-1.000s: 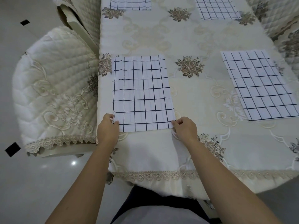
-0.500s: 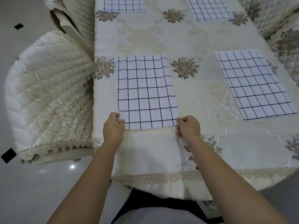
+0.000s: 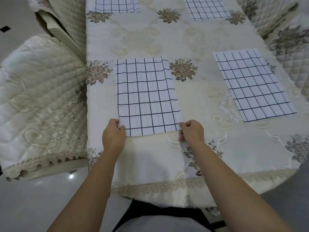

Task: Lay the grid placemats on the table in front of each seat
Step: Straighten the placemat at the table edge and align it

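A white placemat with a dark grid (image 3: 147, 96) lies flat on the cream embroidered tablecloth (image 3: 192, 41), near the table's left side. My left hand (image 3: 113, 136) pinches its near left corner and my right hand (image 3: 192, 133) pinches its near right corner. A second grid placemat (image 3: 254, 84) lies flat to the right. Two more grid placemats sit at the far end, one at the far left (image 3: 117, 5), one at the far right (image 3: 207, 7), both cut off by the frame's top.
A quilted cream chair (image 3: 38, 101) stands at the table's left side, with another chair back (image 3: 66, 19) behind it. Quilted chairs (image 3: 291, 44) also line the right side. The tablecloth's lace hem (image 3: 158, 185) hangs over the near edge.
The placemat in my hands has slid to the right, away from the table's left edge. Both hands kept their hold on its near corners.
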A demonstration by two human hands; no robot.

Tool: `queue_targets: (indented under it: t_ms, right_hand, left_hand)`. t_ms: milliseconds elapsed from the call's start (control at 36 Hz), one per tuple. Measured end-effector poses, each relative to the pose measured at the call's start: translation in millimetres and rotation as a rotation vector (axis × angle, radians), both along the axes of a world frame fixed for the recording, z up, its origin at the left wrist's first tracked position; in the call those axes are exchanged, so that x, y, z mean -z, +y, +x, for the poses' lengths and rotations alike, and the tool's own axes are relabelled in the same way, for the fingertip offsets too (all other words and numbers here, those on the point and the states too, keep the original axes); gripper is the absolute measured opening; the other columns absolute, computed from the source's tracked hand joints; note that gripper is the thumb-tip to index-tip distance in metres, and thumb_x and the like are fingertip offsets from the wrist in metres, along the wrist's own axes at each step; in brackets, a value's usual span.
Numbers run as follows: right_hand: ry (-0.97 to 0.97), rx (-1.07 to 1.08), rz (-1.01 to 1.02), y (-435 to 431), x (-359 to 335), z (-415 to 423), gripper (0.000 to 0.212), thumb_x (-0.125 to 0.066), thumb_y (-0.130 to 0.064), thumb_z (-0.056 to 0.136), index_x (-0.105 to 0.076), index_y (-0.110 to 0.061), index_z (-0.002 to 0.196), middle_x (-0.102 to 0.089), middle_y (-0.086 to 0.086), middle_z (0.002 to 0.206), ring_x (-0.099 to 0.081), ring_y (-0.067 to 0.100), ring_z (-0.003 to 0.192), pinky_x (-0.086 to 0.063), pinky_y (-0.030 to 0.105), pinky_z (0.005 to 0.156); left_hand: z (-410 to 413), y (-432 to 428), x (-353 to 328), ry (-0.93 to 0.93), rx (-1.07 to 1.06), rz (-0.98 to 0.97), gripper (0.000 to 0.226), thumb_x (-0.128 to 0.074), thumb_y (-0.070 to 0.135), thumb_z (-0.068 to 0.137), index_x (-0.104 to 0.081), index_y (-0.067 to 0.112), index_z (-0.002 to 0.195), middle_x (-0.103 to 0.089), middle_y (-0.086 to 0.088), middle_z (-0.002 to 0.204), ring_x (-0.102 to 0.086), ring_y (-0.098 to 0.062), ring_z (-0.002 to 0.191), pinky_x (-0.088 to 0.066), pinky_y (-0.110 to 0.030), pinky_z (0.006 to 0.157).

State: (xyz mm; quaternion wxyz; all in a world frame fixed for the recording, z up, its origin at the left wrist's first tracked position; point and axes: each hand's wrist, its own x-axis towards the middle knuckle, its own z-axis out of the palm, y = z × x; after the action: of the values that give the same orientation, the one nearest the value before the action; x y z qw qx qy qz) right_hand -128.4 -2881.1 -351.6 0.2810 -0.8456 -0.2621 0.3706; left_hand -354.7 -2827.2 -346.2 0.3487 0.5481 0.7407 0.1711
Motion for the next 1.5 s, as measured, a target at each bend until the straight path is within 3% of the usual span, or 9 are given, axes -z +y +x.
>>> queue_targets:
  t_ms: [111, 250, 611, 806, 1000, 1111, 1278, 1389, 1500]
  right_hand:
    - [0.016, 0.012, 0.023, -1, 0, 0, 0.023, -0.054, -0.021, 0.094, -0.053, -0.007, 0.075, -0.06, 0.003, 0.058, -0.05, 0.004, 0.027, -0.044, 0.014, 0.037]
    - [0.045, 0.013, 0.028, 0, -2, -1, 0.026, -0.055, -0.022, 0.093, -0.053, -0.009, 0.071, -0.06, 0.002, 0.057, -0.053, 0.009, 0.031, -0.055, 0.034, 0.06]
    - [-0.002, -0.032, -0.005, -1, -1, -7, 0.029, -0.058, -0.03, 0.09, -0.05, -0.016, 0.066, -0.064, 0.004, 0.061, -0.065, 0.028, 0.062, -0.056, 0.045, 0.075]
    - [-0.023, -0.042, -0.002, -1, -3, -5, 0.03, -0.056, -0.029, 0.092, -0.051, -0.013, 0.067, -0.059, -0.001, 0.053, -0.056, 0.017, 0.048, -0.054, 0.037, 0.072]
    - [-0.046, -0.048, -0.008, 0, -1, -5, 0.028, -0.056, -0.033, 0.091, -0.052, -0.013, 0.071, -0.063, 0.002, 0.059, -0.059, 0.019, 0.054, -0.053, 0.036, 0.073]
    - [-0.063, -0.066, -0.004, -1, -1, -5, 0.029, -0.058, -0.037, 0.089, -0.051, -0.013, 0.074, -0.067, 0.006, 0.073, -0.06, 0.02, 0.058, -0.049, 0.033, 0.068]
    - [-0.251, -0.078, 0.033, 2, -7, -5, 0.023, -0.053, -0.032, 0.091, -0.048, -0.009, 0.093, -0.055, 0.003, 0.088, -0.051, 0.021, 0.075, -0.035, 0.028, 0.063]
    - [-0.433, -0.236, 0.105, 14, -6, -12, 0.025, -0.05, -0.019, 0.091, -0.05, -0.003, 0.109, -0.047, 0.01, 0.111, -0.051, 0.028, 0.092, -0.04, 0.033, 0.071]
    - [-0.644, -0.464, 0.235, 27, 4, -23, 0.031, -0.053, -0.01, 0.075, -0.062, 0.003, 0.102, -0.06, 0.023, 0.106, -0.06, 0.04, 0.09, -0.054, 0.045, 0.069]
  left_hand:
    - [0, -1, 1, 0.0, 0.005, 0.006, 0.026, -0.048, 0.016, 0.094, -0.051, 0.005, 0.118, -0.061, -0.013, 0.106, -0.055, -0.028, 0.092, -0.042, -0.033, 0.08]
    - [-1, -1, 2, -0.008, 0.007, 0.014, 0.024, -0.047, 0.015, 0.095, -0.05, 0.005, 0.116, -0.061, -0.014, 0.104, -0.054, -0.027, 0.089, -0.042, -0.033, 0.079]
    - [-7, -4, 4, 0.045, -0.037, 0.004, 0.026, -0.048, 0.015, 0.092, -0.049, 0.006, 0.116, -0.061, -0.013, 0.103, -0.053, -0.026, 0.086, -0.042, -0.033, 0.075]
    - [-7, -5, 3, 0.055, -0.023, 0.009, 0.03, -0.049, 0.015, 0.092, -0.047, 0.006, 0.12, -0.06, -0.012, 0.104, -0.05, -0.023, 0.083, -0.038, -0.03, 0.072]
    - [-7, -7, 4, 0.039, -0.057, 0.018, 0.038, -0.053, 0.017, 0.09, -0.043, 0.006, 0.125, -0.059, -0.011, 0.105, -0.052, -0.023, 0.084, -0.041, -0.032, 0.072]
    - [-9, -6, 5, 0.048, -0.107, 0.056, 0.044, -0.058, 0.019, 0.087, -0.043, 0.005, 0.126, -0.057, -0.012, 0.109, -0.056, -0.028, 0.096, -0.045, -0.037, 0.079]
    - [-1, 0, -2, 0.235, -0.048, 0.13, 0.043, -0.055, 0.013, 0.086, -0.046, 0.0, 0.126, -0.045, -0.019, 0.128, -0.042, -0.035, 0.118, -0.037, -0.043, 0.096]
    - [16, 6, -4, 0.262, 0.146, 0.231, 0.038, -0.054, 0.007, 0.085, -0.05, -0.003, 0.122, -0.048, -0.019, 0.129, -0.042, -0.034, 0.12, -0.034, -0.04, 0.099]
    - [43, 16, -1, 0.308, 0.459, 0.25, 0.044, -0.047, 0.007, 0.089, -0.045, 0.0, 0.132, -0.031, -0.016, 0.149, -0.025, -0.029, 0.14, -0.02, -0.043, 0.113]
